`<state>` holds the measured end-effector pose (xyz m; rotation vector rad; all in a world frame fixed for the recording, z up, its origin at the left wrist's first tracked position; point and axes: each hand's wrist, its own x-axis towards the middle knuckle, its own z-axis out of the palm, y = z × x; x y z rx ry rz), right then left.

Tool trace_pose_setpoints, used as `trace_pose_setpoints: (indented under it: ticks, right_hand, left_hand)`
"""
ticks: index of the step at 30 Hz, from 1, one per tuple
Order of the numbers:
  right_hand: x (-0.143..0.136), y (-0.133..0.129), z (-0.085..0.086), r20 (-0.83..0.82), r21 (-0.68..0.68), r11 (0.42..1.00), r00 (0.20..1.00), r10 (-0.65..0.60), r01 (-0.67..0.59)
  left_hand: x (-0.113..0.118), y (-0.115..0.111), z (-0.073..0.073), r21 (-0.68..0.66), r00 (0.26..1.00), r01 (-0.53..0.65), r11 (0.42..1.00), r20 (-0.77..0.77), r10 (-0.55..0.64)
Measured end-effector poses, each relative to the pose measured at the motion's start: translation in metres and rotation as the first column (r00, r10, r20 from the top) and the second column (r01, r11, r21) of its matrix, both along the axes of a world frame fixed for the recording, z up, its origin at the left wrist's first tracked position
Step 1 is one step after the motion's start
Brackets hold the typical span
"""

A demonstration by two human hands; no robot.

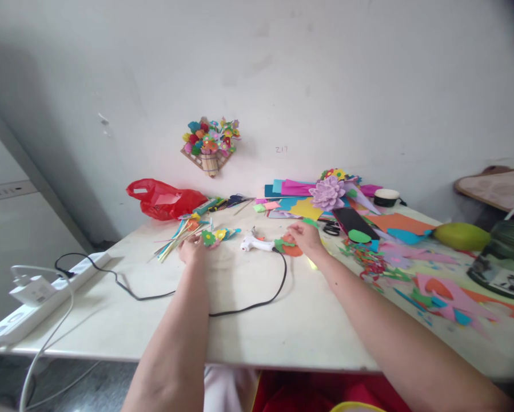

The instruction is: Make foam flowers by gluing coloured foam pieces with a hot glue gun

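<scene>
My left hand (191, 249) rests on the table at the bundle of thin coloured sticks (167, 246), beside a green paper flower (208, 238) and a yellow one (219, 234). Its fingers are bent, and what they hold, if anything, is too small to tell. My right hand (305, 237) is over orange and green paper pieces (291, 250), thumb and fingertips pinched together at something too small to name. Between the hands a white glue gun (257, 244) lies on its side, its black cord looping toward me and under my left forearm.
A red plastic bag (164, 200) is at the back left, a white power strip (46, 303) at the left edge. Foam sheets, a purple flower (327, 192), black scissors (331, 228), paper scraps (449, 297) and a glass jar (505, 260) lie right. A flower decoration (211, 143) hangs on the wall.
</scene>
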<state>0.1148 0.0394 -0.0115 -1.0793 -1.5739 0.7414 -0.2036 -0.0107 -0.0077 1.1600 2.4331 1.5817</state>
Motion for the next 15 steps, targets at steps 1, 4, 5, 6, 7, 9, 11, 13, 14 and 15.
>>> trace_pose_setpoints:
  ticks: [1,4,5,6,7,9,11,13,14,15]
  right_hand:
    - [0.001,0.0,0.0,0.021,0.017,1.0,1.0,-0.02,0.02]
    - [0.004,0.002,0.003,0.087,0.091,0.991,0.99,-0.11,0.102]
    - [0.005,0.002,0.004,0.108,0.112,0.985,0.984,-0.143,0.131]
    - [0.007,0.002,0.006,0.126,0.126,0.98,0.977,-0.172,0.156]
    - [0.009,0.002,0.007,0.141,0.132,0.976,0.971,-0.192,0.173]
    - [0.013,0.004,0.01,0.161,0.133,0.972,0.964,-0.213,0.193]
    - [0.018,0.007,0.011,0.181,0.128,0.972,0.958,-0.22,0.199]
    - [0.025,0.013,0.011,0.209,0.113,0.971,0.95,-0.232,0.212]
    - [0.028,0.015,0.011,0.228,0.102,0.971,0.945,-0.235,0.216]
    - [0.031,0.018,0.011,0.242,0.086,0.971,0.941,-0.236,0.222]
  left_hand:
    - [0.0,0.0,-0.001,-0.023,0.998,-0.064,0.998,0.005,0.064]
    - [0.005,0.0,-0.001,-0.066,0.986,-0.169,0.983,-0.025,0.168]
    - [0.008,0.0,0.0,-0.061,0.978,-0.204,0.977,-0.047,0.201]
    - [0.012,-0.001,0.002,-0.038,0.971,-0.23,0.973,-0.071,0.226]
    - [0.017,-0.001,0.005,0.004,0.966,-0.244,0.97,-0.089,0.243]
    - [0.031,-0.001,0.011,0.093,0.967,-0.221,0.971,-0.113,0.23]
    - [0.047,0.001,0.018,0.152,0.989,-0.1,0.983,-0.091,0.114]
    - [0.065,0.005,0.024,0.178,0.999,0.024,0.984,-0.052,-0.015]
    - [0.073,0.007,0.026,0.183,0.997,0.066,0.981,-0.051,-0.057]
    - [0.082,0.01,0.027,0.168,0.992,0.117,0.979,-0.057,-0.109]
